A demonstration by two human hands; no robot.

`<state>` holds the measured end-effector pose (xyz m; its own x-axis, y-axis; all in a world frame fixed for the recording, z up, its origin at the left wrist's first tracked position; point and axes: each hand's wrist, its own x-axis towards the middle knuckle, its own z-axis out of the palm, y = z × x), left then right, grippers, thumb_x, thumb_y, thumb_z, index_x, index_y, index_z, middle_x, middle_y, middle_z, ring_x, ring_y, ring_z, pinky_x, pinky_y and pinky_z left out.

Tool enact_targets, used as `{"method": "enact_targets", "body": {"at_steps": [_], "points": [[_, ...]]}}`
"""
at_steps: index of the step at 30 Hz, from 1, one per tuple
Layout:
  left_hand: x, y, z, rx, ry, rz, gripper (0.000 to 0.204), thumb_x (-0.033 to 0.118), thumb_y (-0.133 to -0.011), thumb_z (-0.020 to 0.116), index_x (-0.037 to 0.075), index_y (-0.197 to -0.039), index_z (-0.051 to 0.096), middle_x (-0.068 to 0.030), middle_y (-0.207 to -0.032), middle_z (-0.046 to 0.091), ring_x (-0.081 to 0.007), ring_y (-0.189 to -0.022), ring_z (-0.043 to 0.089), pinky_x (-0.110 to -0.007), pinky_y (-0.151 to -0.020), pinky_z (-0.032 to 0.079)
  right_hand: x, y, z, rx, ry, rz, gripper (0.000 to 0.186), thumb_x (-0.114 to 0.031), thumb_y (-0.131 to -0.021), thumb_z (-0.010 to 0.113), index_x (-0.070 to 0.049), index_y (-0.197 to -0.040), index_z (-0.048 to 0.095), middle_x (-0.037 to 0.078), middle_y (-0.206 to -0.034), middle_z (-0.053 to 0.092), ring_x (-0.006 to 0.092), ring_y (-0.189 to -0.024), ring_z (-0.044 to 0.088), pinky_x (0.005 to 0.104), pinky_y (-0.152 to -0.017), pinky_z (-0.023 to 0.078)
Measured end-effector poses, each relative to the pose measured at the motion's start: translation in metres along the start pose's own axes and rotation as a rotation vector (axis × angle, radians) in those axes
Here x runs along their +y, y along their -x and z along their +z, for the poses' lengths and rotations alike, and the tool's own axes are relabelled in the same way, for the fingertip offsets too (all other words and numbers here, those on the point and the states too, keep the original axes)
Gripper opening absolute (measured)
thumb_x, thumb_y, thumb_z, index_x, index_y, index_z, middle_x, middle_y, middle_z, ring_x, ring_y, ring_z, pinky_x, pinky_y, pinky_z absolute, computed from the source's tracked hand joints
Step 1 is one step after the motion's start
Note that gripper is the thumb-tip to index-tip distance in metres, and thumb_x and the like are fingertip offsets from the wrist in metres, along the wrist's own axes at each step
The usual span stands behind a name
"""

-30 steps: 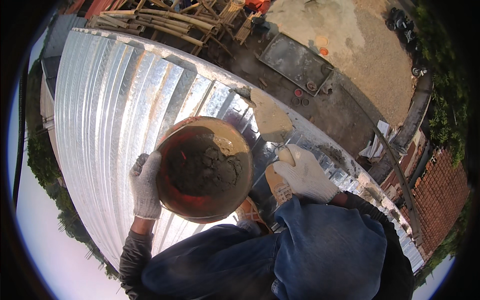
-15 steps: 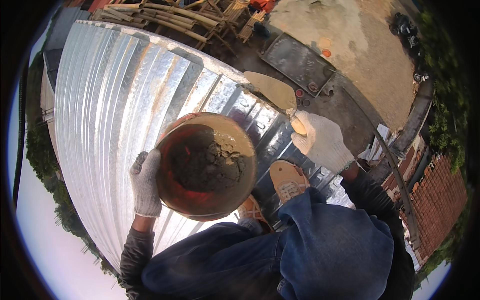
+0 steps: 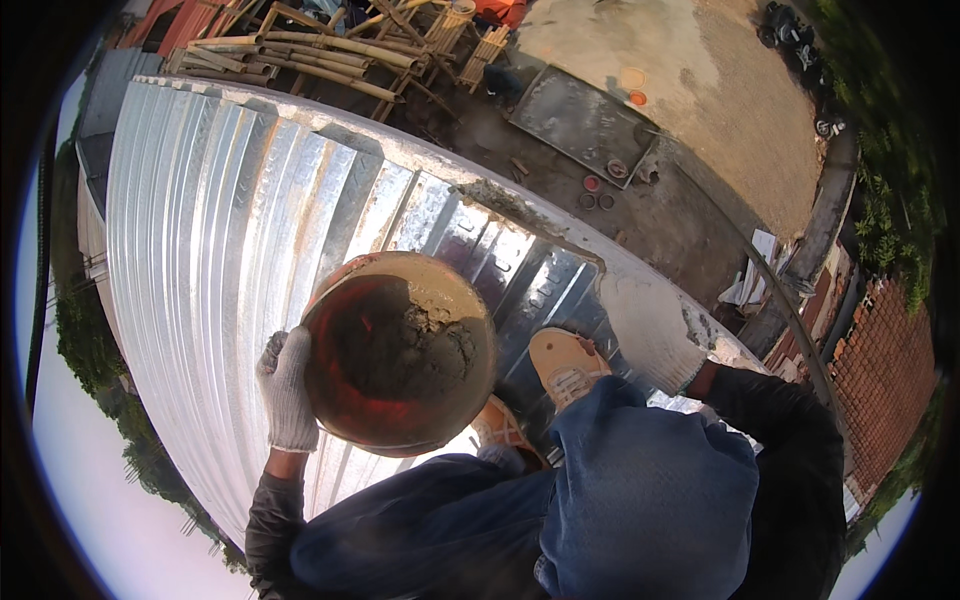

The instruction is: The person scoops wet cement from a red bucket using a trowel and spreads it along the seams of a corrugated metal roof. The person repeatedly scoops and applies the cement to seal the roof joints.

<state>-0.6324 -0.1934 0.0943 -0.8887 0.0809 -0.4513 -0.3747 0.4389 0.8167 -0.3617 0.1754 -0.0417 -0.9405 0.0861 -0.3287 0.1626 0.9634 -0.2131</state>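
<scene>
A mortar-caked bucket (image 3: pixel 480 345), reddish inside, holds wet grey mortar (image 3: pixel 430 350). My left hand (image 3: pixel 287 390), in a white knitted glove, grips its left rim with the thumb on top. The bucket is held over a corrugated metal roof sheet (image 3: pixel 290 200). To the right, my gloved right hand (image 3: pixel 650 330) is at the rough masonry wall top (image 3: pixel 560 228) along the sheet's edge. Its fingers are curled away from view. The trowel seen in it half a second ago is hidden behind the hand.
My shoes (image 3: pixel 565 360) stand on the metal sheet near the wall. Beyond the wall the ground drops well below, with bamboo poles (image 3: pixel 330 60), a grey mixing tray (image 3: pixel 580 115) and small buckets (image 3: pixel 592 184). A brick structure (image 3: pixel 880 380) lies at the right.
My right hand has come down and slightly right to the wall top, and the trowel has gone out of sight behind it. The bucket has shifted slightly left and down in view.
</scene>
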Motion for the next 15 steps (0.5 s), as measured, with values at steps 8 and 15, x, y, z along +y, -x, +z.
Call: {"method": "enact_targets", "body": {"at_steps": [8, 15], "points": [[0.016, -0.007, 0.004, -0.009, -0.093, -0.033, 0.020, 0.020, -0.109, 0.072, 0.008, -0.093, 0.071, 0.0053, -0.089, 0.066, -0.0044, -0.081, 0.056, -0.024, -0.075, 0.049, 0.012, 0.053, -0.041, -0.144, -0.165, 0.152, 0.035, -0.014, -0.088, 0.072, -0.008, -0.121, 0.061, 0.009, -0.095, 0.069, 0.0285, -0.083, 0.075, 0.0406, -0.072, 0.054], [0.025, -0.007, 0.012, -0.011, -0.184, -0.004, 0.020, 0.018, -0.110, 0.070, 0.008, -0.093, 0.071, 0.0056, -0.089, 0.066, -0.0037, -0.081, 0.056, -0.025, -0.075, 0.050, 0.019, 0.009, -0.039, 0.158, -0.439, 0.075, 0.031, -0.020, -0.090, 0.075, -0.009, -0.118, 0.068, 0.014, -0.096, 0.069, 0.0362, -0.087, 0.071, 0.0487, -0.075, 0.052]]}}
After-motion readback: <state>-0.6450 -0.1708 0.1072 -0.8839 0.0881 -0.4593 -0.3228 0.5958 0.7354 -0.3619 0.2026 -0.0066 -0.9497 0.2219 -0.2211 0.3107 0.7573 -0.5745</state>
